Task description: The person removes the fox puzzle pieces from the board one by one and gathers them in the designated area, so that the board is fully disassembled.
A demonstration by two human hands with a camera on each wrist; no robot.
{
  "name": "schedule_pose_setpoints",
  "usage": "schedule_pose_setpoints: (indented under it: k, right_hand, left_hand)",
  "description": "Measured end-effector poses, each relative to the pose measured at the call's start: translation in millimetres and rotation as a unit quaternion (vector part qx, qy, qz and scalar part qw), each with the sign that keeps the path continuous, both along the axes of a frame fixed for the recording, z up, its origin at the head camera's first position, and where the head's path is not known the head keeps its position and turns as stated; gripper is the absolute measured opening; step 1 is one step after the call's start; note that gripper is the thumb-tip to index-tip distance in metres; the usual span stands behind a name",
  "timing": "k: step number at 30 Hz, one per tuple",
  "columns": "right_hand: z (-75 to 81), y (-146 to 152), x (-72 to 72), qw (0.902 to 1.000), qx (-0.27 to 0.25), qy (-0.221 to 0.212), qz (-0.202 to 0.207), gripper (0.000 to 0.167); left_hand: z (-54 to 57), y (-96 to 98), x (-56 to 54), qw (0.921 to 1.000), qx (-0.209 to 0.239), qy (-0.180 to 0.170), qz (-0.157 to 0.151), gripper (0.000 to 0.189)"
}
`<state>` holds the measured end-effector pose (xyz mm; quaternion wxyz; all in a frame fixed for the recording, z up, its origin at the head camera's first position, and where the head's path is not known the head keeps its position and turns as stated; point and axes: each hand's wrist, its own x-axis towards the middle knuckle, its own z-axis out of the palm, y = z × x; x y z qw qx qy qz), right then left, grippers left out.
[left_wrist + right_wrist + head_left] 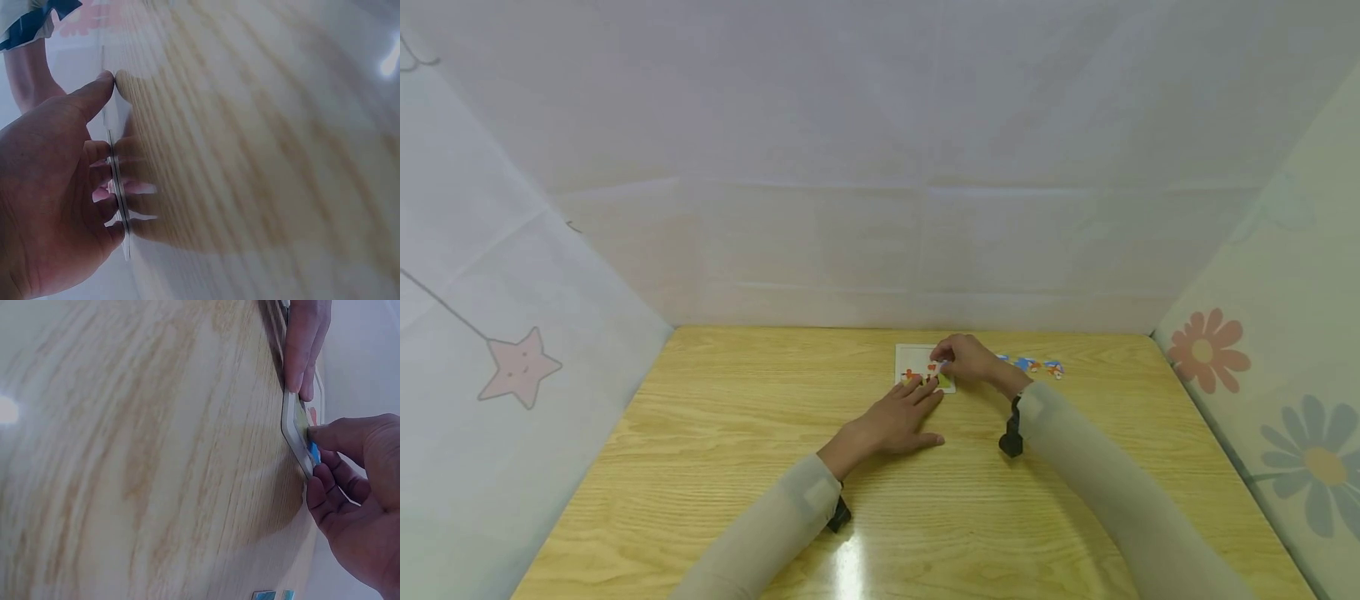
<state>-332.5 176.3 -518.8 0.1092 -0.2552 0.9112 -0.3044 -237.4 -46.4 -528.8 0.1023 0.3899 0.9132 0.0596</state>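
A small white-framed jigsaw board (912, 352) lies near the far edge of the table, some coloured pieces in its lower part. My left hand (895, 419) rests with its fingertips on the board's near side, fingers stretched out and thumb spread onto the wood. In the left wrist view, the fingers of that hand (53, 187) lie along the board's thin edge. At the board's right side my right hand (967, 358) pinches a puzzle piece with blue on it (314, 450), thumb on top and fingers curled at the board's corner. The fingers hide part of this piece.
Several loose puzzle pieces (1054, 367) lie on the wooden table (760, 400) to the right of the board, partly behind the right wrist. A pale cloth wall (820, 250) stands right behind the table, with printed cloth on both sides.
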Motion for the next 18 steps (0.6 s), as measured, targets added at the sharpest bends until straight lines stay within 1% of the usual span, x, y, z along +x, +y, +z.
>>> schedule_pose_setpoints:
  k: [7, 14, 18]
  right_hand:
    - [-4.4, 1.1, -0.8, 0.9998, -0.015, 0.013, -0.009, 0.023]
    - [-7.1, 3.4, -1.3, 0.9992, -0.03, 0.009, -0.025, 0.023]
    - [-7.9, 5.4, 0.0, 0.9989, -0.037, 0.015, -0.026, 0.021]
  left_hand:
    - [0.1, -0.7, 0.1, 1.0, -0.003, 0.002, -0.001, 0.083]
    - [0.8, 0.0, 0.0, 1.0, -0.004, 0.006, -0.003, 0.083]
    - [0.1, 0.7, -0.3, 1.0, -0.003, 0.008, -0.003, 0.082]
